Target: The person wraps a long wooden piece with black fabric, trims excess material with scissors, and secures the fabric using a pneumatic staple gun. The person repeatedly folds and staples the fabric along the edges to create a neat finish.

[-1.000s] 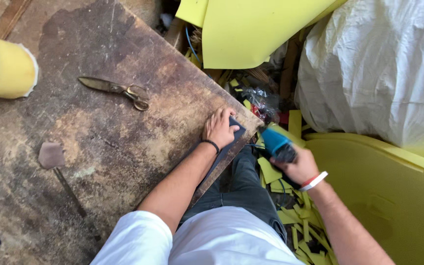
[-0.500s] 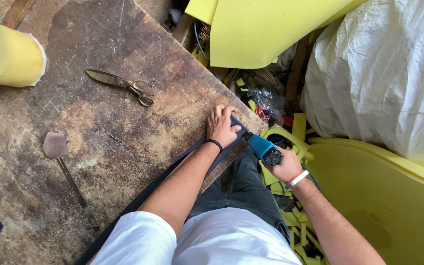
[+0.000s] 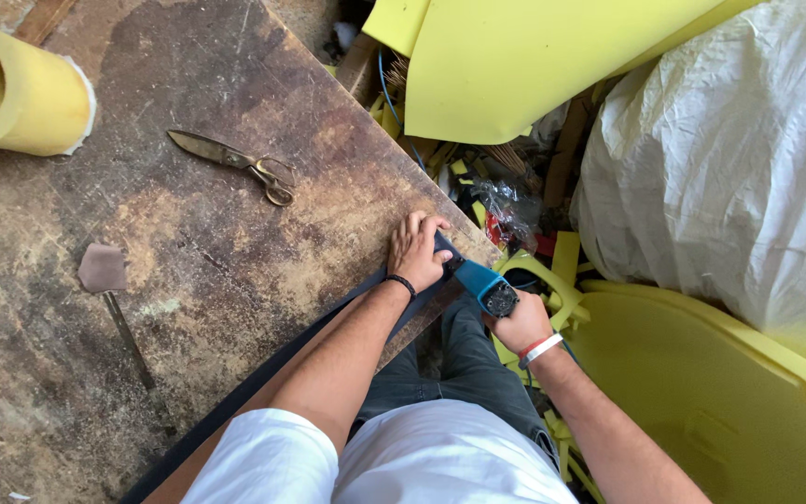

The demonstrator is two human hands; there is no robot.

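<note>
My left hand [image 3: 415,250] presses flat on a dark strip of material [image 3: 263,373] that runs along the near edge of the worn wooden table [image 3: 235,121]. My right hand [image 3: 520,324] grips a blue hand-held power tool [image 3: 485,286] just off the table's corner, its nose against the strip's end beside my left fingers. A black band sits on my left wrist and a white and red one on my right.
Old metal scissors [image 3: 233,162] lie on the table. A yellow foam roll [image 3: 16,89] rests at the far left. A small paddle-shaped tool [image 3: 109,289] lies nearer. Yellow foam sheets [image 3: 534,65], foam scraps, and a white sack [image 3: 720,177] crowd the right.
My right hand has brought the blue tool closer to the table corner and my left hand. More of the dark strip shows along the table edge.
</note>
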